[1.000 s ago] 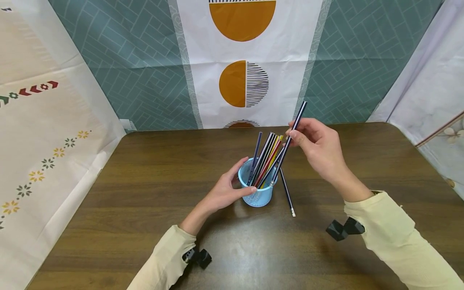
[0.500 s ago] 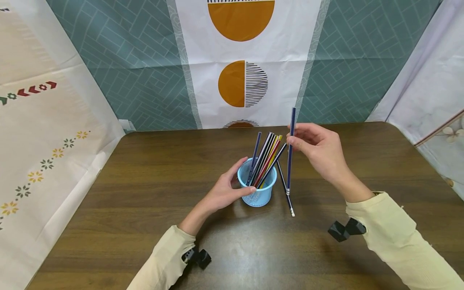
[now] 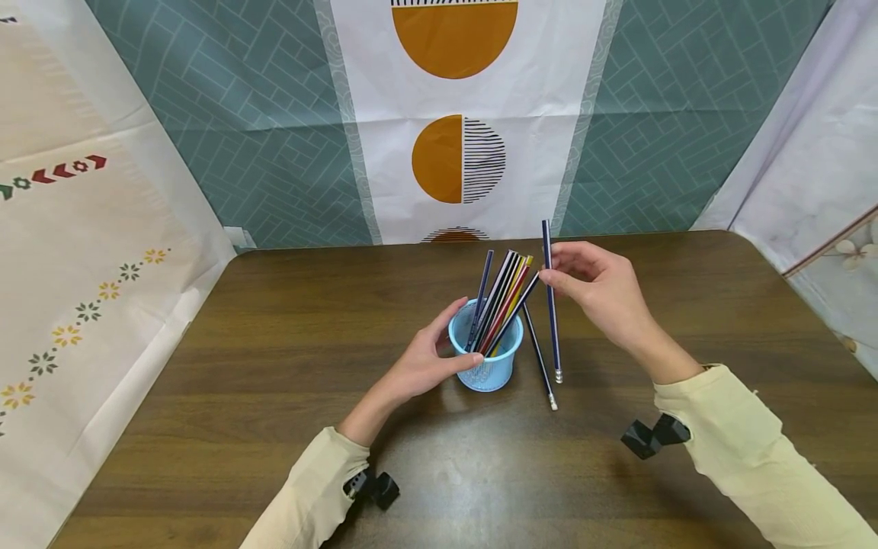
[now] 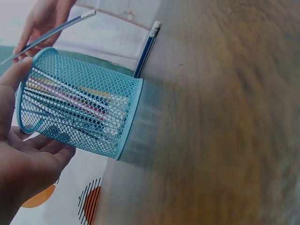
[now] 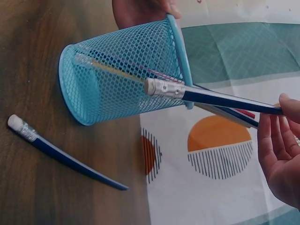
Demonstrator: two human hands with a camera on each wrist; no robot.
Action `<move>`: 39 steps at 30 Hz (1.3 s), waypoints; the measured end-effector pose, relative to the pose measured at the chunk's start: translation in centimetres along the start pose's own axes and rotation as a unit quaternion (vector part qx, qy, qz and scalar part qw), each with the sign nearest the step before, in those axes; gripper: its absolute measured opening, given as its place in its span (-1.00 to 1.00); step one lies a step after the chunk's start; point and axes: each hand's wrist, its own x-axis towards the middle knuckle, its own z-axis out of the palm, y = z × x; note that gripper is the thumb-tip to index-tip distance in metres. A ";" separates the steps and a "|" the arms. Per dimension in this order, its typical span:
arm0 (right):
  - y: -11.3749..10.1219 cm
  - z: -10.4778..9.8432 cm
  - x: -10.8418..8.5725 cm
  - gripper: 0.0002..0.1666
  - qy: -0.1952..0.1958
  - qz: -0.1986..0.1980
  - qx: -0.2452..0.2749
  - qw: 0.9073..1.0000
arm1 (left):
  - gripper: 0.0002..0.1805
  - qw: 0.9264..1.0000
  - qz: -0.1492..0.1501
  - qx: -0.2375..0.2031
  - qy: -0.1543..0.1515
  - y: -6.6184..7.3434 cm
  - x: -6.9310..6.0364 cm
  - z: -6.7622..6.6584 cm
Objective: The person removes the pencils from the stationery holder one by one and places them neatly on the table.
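A light blue mesh pencil cup (image 3: 485, 374) stands upright on the table, with several pencils (image 3: 504, 305) leaning in it, among them dark, red and yellow ones. My left hand (image 3: 428, 362) holds the cup near its rim, thumb on the near side and fingers round the far side. To the right of the cup, my right hand (image 3: 597, 286) pinches a dark blue pencil (image 3: 552, 328) between thumb and fingers, its eraser end pointing down. Another dark blue pencil (image 3: 542, 362) lies on the table just right of the cup; the right wrist view shows its white eraser (image 5: 15, 123).
The brown wooden table (image 3: 274, 366) reaches back to a patterned cloth backdrop (image 3: 274, 137). A cream cloth (image 3: 89, 305) hangs at the left and a pale floral one (image 3: 816, 152) at the right. Black devices (image 3: 655, 435) sit on both wrists.
The right hand has drawn the pencil away from over the cup to its right and lowered it a little. Its eraser end swung rightward. The left hand and cup have stayed put.
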 end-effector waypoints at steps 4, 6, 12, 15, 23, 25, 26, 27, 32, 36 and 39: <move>0.5 0.0 0.0 -0.67 -0.002 0.019 -0.002 1.000 | -0.10 1.000 -0.001 0.000 0.001 0.0 0.0 0.0; 0.8 -0.1 0.0 -0.66 -0.003 0.028 -0.006 1.000 | -0.10 1.000 -0.003 0.001 0.000 0.1 0.0 0.0; 1.4 -0.5 0.2 -0.62 -0.012 0.049 -0.036 0.998 | -0.10 1.000 0.003 0.000 0.000 0.2 0.0 0.0; 1.6 -0.6 0.2 -0.61 -0.019 0.055 -0.057 0.997 | -0.10 1.000 0.007 -0.005 -0.001 0.1 0.1 0.0; 2.8 -0.8 0.3 -0.61 -0.025 0.068 -0.071 0.995 | -0.10 1.000 0.009 -0.001 0.002 0.0 0.0 -0.1; 3.1 -0.8 0.3 -0.60 -0.028 0.072 -0.069 0.995 | -0.10 1.000 0.007 -0.002 0.002 -0.1 0.0 -0.1; 3.2 -0.8 0.3 -0.60 -0.031 0.075 -0.067 0.994 | -0.10 1.000 0.007 -0.002 0.002 -0.1 0.0 -0.1; 3.4 -0.8 0.3 -0.60 -0.034 0.078 -0.064 0.994 | -0.10 1.000 0.006 -0.002 0.003 -0.1 0.0 -0.1; 4.0 -0.6 0.1 -0.57 -0.051 0.099 -0.068 0.991 | -0.11 1.000 0.004 -0.004 0.003 -0.2 0.0 0.0; 4.7 -0.3 0.0 -0.59 -0.056 0.108 -0.080 0.989 | -0.11 1.000 0.002 -0.005 0.002 -0.1 0.0 0.0; 5.2 -0.1 0.0 -0.61 -0.058 0.109 -0.085 0.989 | -0.11 1.000 0.000 -0.007 0.002 -0.1 -0.1 0.0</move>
